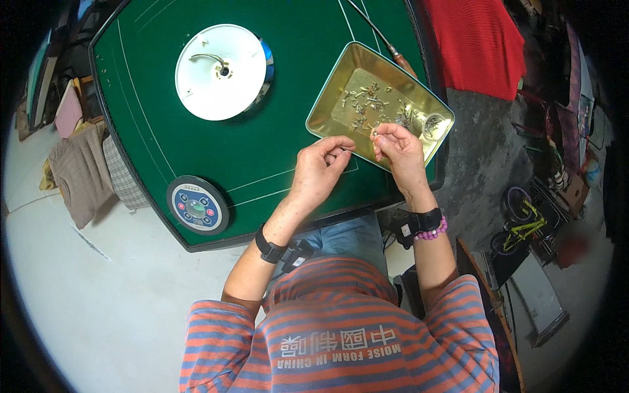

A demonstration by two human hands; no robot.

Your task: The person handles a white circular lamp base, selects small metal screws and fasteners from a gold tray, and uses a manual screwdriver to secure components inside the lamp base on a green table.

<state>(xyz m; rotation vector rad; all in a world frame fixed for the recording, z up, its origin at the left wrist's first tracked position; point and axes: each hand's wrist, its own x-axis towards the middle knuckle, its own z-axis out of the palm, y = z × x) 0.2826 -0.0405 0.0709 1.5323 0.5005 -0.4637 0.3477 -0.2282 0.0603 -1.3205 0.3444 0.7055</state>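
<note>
My left hand (pixel 320 171) is closed in a pinch at the near-left rim of a shallow gold metal tin (pixel 326 119); I cannot make out anything between its fingers. Over the tin, my right hand (pixel 400 157) pinches a tiny metal piece (pixel 375 133), too small to identify further. Loose small screws and fittings (pixel 367 98) lie scattered inside, with a small round dish (pixel 434 127) of more pieces at the right end. Behind the tin is a long metal tool (pixel 401 60) with a wooden handle. A white round disc (pixel 216 95) with a centre hole and short wire sits on a blue base.
The green-felt table (pixel 262 157) has a dark raised edge and a round button panel (pixel 196 204) at the near left. Cushioned chairs (pixel 85 164) stand left. Red cloth (pixel 481 42) hangs at the back right; a yellow-green bicycle (pixel 524 229) and boards are on the floor at right.
</note>
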